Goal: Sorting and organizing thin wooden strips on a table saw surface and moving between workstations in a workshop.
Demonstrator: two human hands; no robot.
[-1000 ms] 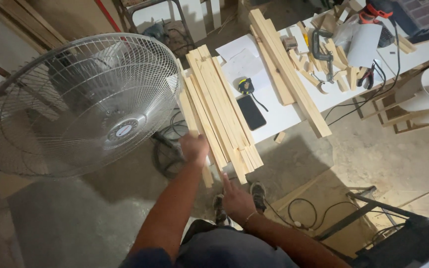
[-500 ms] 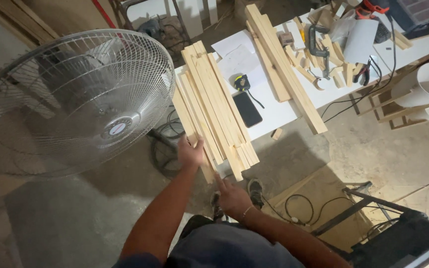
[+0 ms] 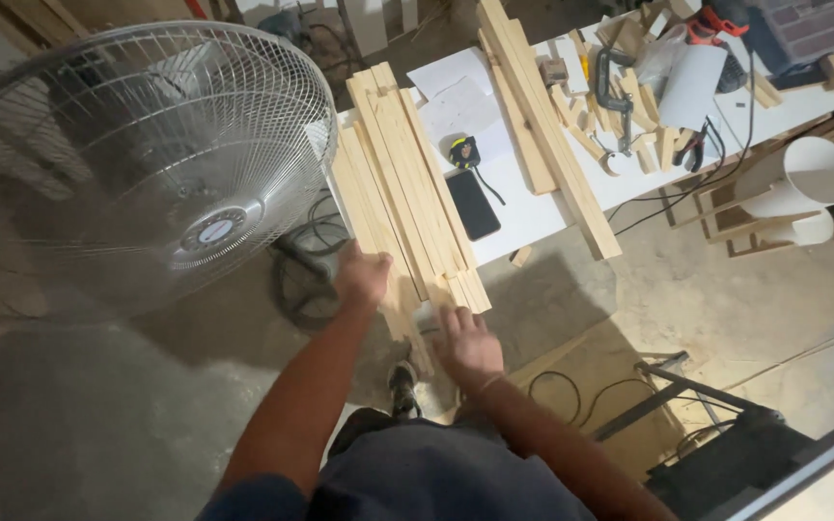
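Fan left of table — wood strips on its edge, phone beside them

Both bare forearms extend forward from the lower frame edge. The left hand is farther forward, back of hand up, fingers curled downward in a closed grasp. The right hand sits nearer the body, just right of the left, palm down, fingers spread and extended, wrist straight.
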